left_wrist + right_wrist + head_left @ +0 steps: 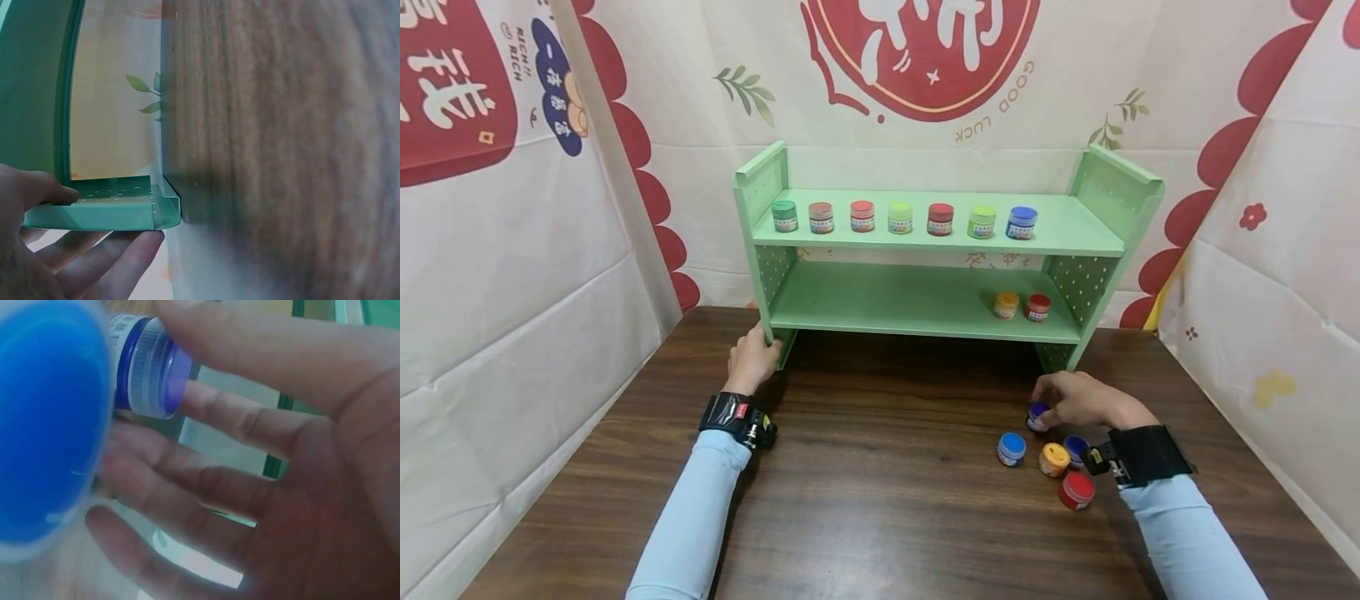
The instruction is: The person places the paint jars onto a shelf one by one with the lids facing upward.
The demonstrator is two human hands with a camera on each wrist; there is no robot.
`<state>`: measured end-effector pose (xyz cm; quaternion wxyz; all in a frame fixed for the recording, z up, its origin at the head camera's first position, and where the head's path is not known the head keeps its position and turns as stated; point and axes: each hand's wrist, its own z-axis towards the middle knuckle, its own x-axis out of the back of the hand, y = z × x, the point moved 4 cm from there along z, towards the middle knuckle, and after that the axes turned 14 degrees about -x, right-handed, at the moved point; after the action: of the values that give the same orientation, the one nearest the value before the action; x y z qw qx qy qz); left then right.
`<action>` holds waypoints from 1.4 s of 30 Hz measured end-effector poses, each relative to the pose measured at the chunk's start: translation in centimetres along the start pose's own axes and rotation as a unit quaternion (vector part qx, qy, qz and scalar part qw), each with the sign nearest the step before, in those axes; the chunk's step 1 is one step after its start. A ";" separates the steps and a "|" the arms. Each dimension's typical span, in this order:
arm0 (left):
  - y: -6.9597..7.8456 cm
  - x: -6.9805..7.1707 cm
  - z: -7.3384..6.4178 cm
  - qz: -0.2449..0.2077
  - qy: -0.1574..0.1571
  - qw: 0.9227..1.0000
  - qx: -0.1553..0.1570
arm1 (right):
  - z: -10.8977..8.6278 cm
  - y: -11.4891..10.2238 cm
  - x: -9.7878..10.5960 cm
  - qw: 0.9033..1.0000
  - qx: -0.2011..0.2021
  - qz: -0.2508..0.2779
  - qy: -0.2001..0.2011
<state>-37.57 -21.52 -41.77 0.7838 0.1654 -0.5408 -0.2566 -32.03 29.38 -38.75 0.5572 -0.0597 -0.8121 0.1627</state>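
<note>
My left hand (752, 360) grips the lower left side panel of a green two-tier shelf (880, 296). In the left wrist view, the thumb lies on one side of the panel edge (94, 217) and the fingers on the other. At the right, my right hand (1088, 398) pinches a small purple paint jar (1036, 416) between thumb and fingers, at the table. Close by are a blue paint jar (1011, 448), a yellow jar (1054, 459), another purple jar (1076, 448) and a red jar (1077, 490). A blue lid (50, 425) looms large in the right wrist view.
The shelf's upper tier (1075, 229) bears a row of several paint jars, from a dark green jar (785, 217) to a blue jar (1021, 223). On the lower tier (865, 304) stand a yellow jar (1006, 306) and a red jar (1037, 307). Printed cloth (925, 171) hangs behind.
</note>
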 end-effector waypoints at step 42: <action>-0.1 -0.2 0.0 -0.009 -0.007 1.000 -0.006 | -0.3 -0.3 1.2 0.997 0.051 0.030 0.041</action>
<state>-37.61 -21.48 -41.97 0.7789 0.1635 -0.5429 -0.2680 -32.19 29.51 -37.47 0.5872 -0.0625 -0.7771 0.2176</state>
